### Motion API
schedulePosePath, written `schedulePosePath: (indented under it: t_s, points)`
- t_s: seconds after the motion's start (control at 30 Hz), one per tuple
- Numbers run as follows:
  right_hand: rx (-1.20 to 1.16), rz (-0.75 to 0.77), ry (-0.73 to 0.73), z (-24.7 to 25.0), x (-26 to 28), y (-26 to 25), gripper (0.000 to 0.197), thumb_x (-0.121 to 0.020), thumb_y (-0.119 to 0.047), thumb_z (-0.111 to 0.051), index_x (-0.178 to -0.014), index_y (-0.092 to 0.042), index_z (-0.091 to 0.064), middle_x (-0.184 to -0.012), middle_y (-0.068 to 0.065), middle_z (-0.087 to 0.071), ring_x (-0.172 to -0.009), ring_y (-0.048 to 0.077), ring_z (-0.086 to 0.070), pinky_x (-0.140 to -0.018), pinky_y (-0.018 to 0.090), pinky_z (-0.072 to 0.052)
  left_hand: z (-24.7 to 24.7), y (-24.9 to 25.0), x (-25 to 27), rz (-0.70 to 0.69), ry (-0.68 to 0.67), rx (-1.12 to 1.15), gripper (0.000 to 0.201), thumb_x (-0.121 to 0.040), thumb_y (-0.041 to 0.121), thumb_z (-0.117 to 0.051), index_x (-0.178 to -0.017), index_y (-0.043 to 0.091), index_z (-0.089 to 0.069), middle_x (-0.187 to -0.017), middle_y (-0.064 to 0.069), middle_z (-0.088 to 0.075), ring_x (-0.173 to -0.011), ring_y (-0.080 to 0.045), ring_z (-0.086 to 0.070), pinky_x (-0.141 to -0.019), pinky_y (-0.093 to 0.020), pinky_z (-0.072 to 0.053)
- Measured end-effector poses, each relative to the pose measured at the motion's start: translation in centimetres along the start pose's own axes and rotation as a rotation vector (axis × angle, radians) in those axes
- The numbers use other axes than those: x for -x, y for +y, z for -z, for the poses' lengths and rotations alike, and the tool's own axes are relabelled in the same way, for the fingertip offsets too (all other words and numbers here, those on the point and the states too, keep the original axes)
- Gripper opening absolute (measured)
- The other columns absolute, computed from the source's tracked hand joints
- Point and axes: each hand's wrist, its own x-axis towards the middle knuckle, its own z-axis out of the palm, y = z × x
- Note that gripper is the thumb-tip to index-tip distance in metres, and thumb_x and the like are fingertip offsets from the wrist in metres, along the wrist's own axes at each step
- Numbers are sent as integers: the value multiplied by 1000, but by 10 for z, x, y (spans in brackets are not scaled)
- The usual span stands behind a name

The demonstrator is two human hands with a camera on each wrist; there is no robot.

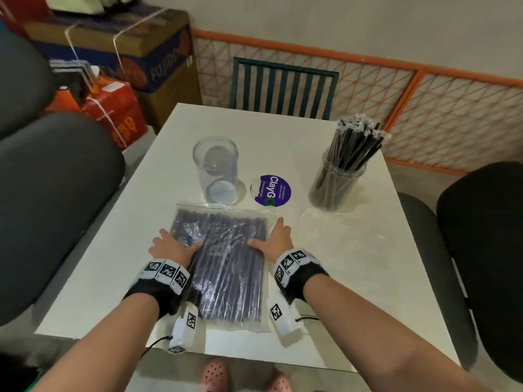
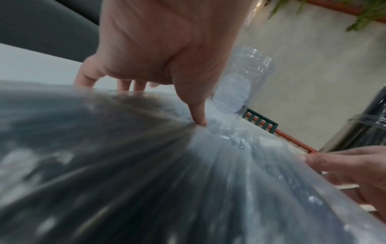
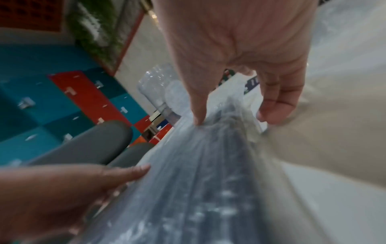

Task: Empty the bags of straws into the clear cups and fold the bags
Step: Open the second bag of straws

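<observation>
A clear bag of black straws (image 1: 226, 267) lies flat on the white table (image 1: 368, 292), close to the near edge. My left hand (image 1: 175, 244) holds its left side, thumb pressed on top (image 2: 199, 122) and fingers curled down over the edge. My right hand (image 1: 274, 239) grips the right side the same way, thumb on the plastic (image 3: 198, 118). Just beyond the bag stands an empty clear cup (image 1: 216, 171). A second clear cup (image 1: 336, 182) at the far right is packed with black straws (image 1: 353, 145).
A flat empty clear bag (image 1: 339, 230) lies right of my right hand. A round purple sticker (image 1: 271, 190) sits between the cups. Dark chairs flank the table left (image 1: 56, 193) and right (image 1: 481, 236); a green chair (image 1: 283, 86) stands behind it.
</observation>
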Motion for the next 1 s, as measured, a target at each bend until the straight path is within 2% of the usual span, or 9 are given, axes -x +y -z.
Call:
schedulePosePath:
  t_s: [0.1,0.2,0.27,0.37,0.53,0.63,0.73,0.87,1.0]
  points:
    - [-185,-66,-18,-12,-7,-8,97,-76,-22,-76,-146,-1,-12,-150,21,-29,-132,33,-41,-110,38,-33,0,-6,-3,-127,-96,68,80,-80,39,-69,-135,-5,-33,-132,-26,-46,-122,-39,-46,-101,-42,-37]
    - [-206,-76,-94,-7,-16,-11,69,-61,-32,-79,-117,-2,-51,-110,19,-61,-80,24,-59,-85,43,-53,20,-7,-6,-180,-201,222,59,-80,28,-72,-123,-5,-48,-123,-23,-58,-113,-36,-55,-92,-37,-44]
    - [-365,-37,-161,3,-6,-21,47,-71,-21,-73,-111,0,-58,-92,16,-65,-72,23,-60,-70,35,-50,39,-8,-7,-231,-216,334,57,-80,24,-72,-122,-3,-46,-124,-22,-57,-112,-34,-55,-89,-34,-42]
    - [-568,90,-246,23,16,-41,36,-82,1,-63,-116,-6,-55,-100,19,-67,-76,23,-64,-62,34,-48,69,-4,-4,-321,-161,483,59,-78,21,-74,-122,-1,-41,-123,-22,-54,-107,-31,-54,-83,-29,-37]
    - [-478,292,-114,49,43,-66,21,-78,-9,-72,-94,-6,-60,-86,12,-68,-71,18,-68,-70,36,-51,116,19,16,-451,167,564,90,-72,29,-78,-141,14,-22,-142,-18,-20,-127,-32,-29,-102,-34,-28]
    - [-330,331,-9,51,56,-71,46,-67,-32,-77,-87,4,-58,-91,24,-66,-85,32,-66,-87,44,-49,141,38,51,-795,539,565,56,-81,30,-68,-127,14,-41,-127,-10,-36,-114,-20,-35,-95,-18,-25]
    - [-283,368,38,46,59,-69,34,-68,-31,-79,-63,-11,-52,-65,3,-68,-64,11,-61,-75,33,-51,153,60,95,-907,142,714,27,-89,38,-55,-86,11,-58,-81,-4,-56,-75,-18,-54,-72,-31,-48]
    - [-329,536,29,42,73,-70,38,-79,16,-56,-75,-22,-56,-61,-25,-66,-63,-12,-59,-66,7,-44,155,91,119,-411,-778,833,50,-89,53,-47,-74,7,-58,-53,-3,-53,-43,-15,-53,-46,-26,-53]
    - [-308,585,47,41,79,-66,40,-84,17,-50,-73,-20,-54,-57,-16,-64,-58,-15,-57,-59,4,-42,147,101,117,-327,-820,907,31,-95,24,-47,-72,7,-56,-44,0,-50,-33,-9,-50,-38,-21,-50]
